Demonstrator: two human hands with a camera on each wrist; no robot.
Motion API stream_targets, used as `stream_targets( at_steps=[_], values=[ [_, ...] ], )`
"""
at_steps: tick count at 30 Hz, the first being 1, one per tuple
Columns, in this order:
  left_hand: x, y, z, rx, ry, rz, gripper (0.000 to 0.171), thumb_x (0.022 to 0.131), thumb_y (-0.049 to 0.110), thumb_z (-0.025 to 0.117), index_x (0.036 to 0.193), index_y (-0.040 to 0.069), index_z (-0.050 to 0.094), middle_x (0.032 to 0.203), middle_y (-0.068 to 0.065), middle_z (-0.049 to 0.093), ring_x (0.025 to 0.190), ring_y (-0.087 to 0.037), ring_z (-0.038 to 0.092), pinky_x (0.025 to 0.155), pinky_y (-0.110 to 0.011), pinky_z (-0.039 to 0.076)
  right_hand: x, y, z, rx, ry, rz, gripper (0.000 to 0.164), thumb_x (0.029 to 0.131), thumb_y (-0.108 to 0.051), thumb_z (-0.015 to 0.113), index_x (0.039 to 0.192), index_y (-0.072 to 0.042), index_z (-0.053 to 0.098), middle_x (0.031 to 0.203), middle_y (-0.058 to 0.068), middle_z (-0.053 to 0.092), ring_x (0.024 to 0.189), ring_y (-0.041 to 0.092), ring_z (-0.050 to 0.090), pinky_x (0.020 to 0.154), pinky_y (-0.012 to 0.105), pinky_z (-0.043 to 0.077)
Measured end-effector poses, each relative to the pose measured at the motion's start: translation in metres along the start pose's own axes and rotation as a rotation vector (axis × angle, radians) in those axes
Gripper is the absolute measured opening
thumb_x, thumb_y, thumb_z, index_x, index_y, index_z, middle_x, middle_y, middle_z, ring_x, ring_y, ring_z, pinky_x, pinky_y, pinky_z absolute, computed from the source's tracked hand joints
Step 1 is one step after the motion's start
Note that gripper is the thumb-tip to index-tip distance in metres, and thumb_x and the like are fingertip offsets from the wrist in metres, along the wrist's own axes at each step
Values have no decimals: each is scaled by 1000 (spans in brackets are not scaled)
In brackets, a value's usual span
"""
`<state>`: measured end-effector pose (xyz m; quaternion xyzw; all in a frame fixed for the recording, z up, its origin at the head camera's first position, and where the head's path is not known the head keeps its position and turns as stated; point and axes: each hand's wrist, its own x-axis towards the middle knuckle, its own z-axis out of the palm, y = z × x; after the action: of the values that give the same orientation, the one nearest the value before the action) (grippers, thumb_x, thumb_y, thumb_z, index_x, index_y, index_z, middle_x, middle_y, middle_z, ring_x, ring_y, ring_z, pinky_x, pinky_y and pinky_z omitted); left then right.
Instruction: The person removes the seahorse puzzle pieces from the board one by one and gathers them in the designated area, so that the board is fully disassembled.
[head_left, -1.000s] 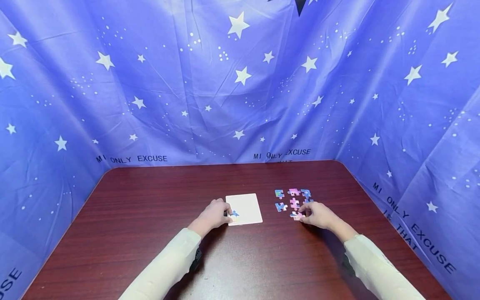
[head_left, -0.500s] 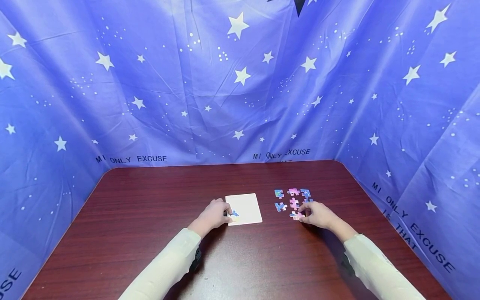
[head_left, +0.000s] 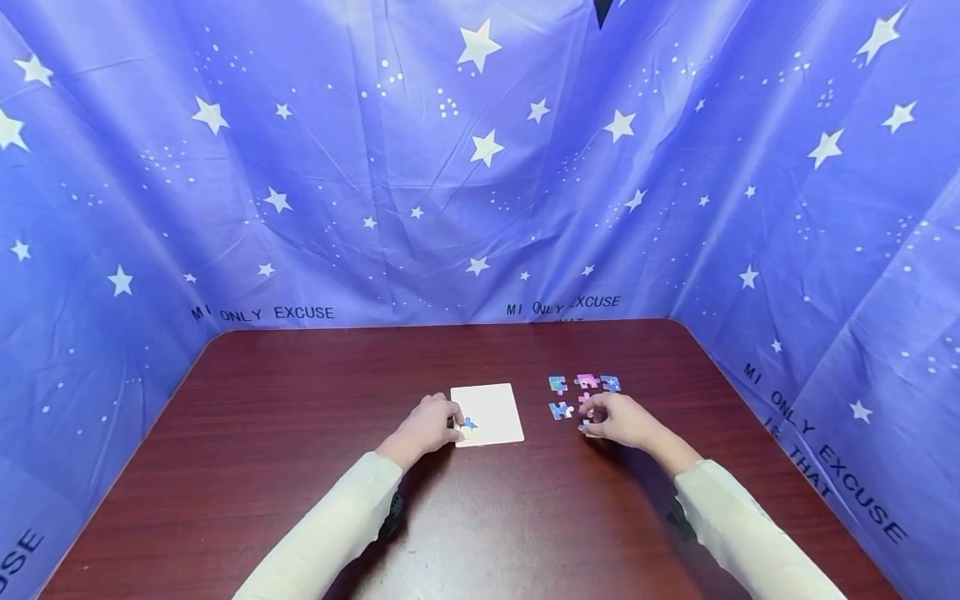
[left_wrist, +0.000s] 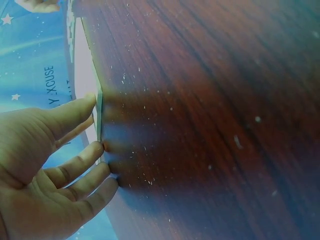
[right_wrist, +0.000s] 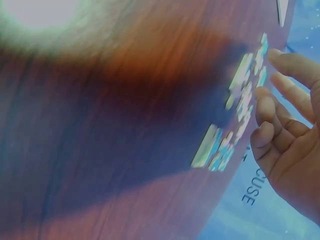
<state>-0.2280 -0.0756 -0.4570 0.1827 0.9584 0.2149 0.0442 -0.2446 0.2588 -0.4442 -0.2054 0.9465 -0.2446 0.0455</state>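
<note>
My left hand [head_left: 427,429] grips the left edge of a white square puzzle board [head_left: 495,417], the thumb and fingertips against its rim in the left wrist view. One blue and yellow jigsaw piece [head_left: 469,423] lies at the board's near left corner, beside the fingers. Over to the right, my right hand [head_left: 621,419] hovers close above loose jigsaw pieces [head_left: 587,381], thumb and index finger apart. Nothing shows between those fingers in the right wrist view. Several blue and pink pieces lie flat in loose rows; the hand hides part of the nearer ones.
Both hands work over a dark red wood-grain table [head_left: 300,383]. Its far edge meets a blue star-printed curtain [head_left: 420,167], which also hangs along both sides. A strip of table separates the board from the loose pieces.
My right hand has shifted a little left and lifted slightly over the pieces, covering more of the middle and near ones. The left hand and the board stay in place.
</note>
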Motion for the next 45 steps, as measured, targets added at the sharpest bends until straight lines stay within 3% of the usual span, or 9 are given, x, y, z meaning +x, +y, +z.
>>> stream_targets(
  at_steps=[9,16,22,35,45],
  values=[
    [1,-3,2,-2,-12,-6,14,78,19,75,87,10,67,88,-4,55,88,-25,49,80,-36,44,14,-22,8,95,-1,-37,24,77,-12,73,97,0,67,66,0,57,52,4,50,54,21,43],
    [1,-3,2,7,-9,-7,15,77,19,75,87,11,68,88,-4,56,89,-27,51,81,-37,44,26,-38,22,65,10,-104,24,78,-17,73,96,-3,68,76,-1,61,68,7,51,64,23,44],
    [1,-2,2,2,-9,-14,14,77,19,75,86,11,68,89,-5,56,89,-26,50,80,-37,44,33,-51,31,94,2,-107,21,79,-17,72,96,-6,68,79,0,60,73,12,53,66,25,45],
    [1,-2,3,13,3,1,15,77,19,76,86,11,68,88,-5,56,88,-27,51,80,-38,44,43,-76,48,160,-30,-112,22,81,-16,70,99,-3,68,76,-1,60,68,6,50,68,22,44],
    [1,-2,3,12,19,7,15,76,19,76,85,10,68,86,-6,56,85,-27,51,78,-38,45,53,-91,67,216,-29,-100,22,80,-17,70,99,-6,69,79,-1,62,63,6,50,59,20,43]
  ],
)
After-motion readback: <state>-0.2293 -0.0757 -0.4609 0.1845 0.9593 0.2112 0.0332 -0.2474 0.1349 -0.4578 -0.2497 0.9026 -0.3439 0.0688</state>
